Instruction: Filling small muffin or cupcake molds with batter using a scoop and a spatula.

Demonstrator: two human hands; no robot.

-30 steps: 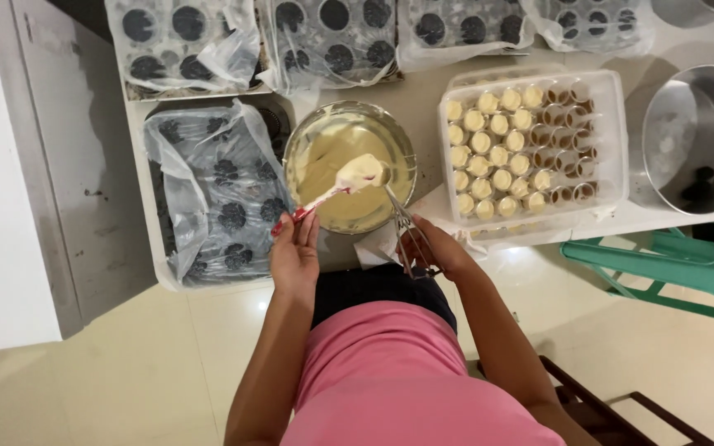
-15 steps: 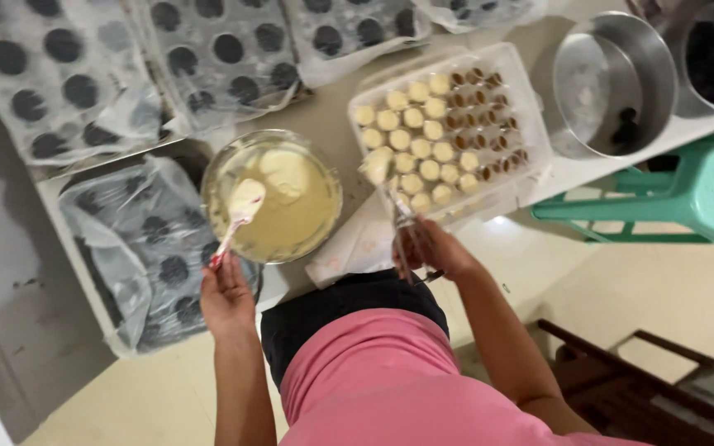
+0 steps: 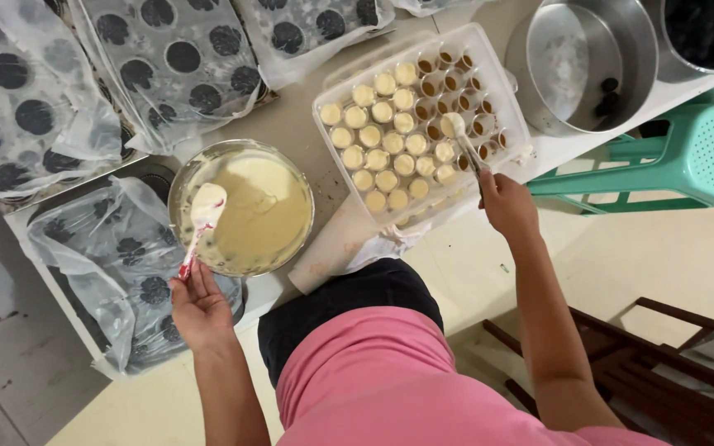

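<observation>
1. The spoon has moved out over the tray of little cups since a moment ago.
2. The right hand is closed on the spoon's handle.
3. The left hand holds a spatula by its red handle – its white end rests in the bowl of batter.

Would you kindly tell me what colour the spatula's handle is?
Red, with a white blade; the spatula, held by the left hand, shows best in the head view.

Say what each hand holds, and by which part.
Left hand holds a spatula by its red handle end. Right hand holds a spoon by its handle.
</observation>
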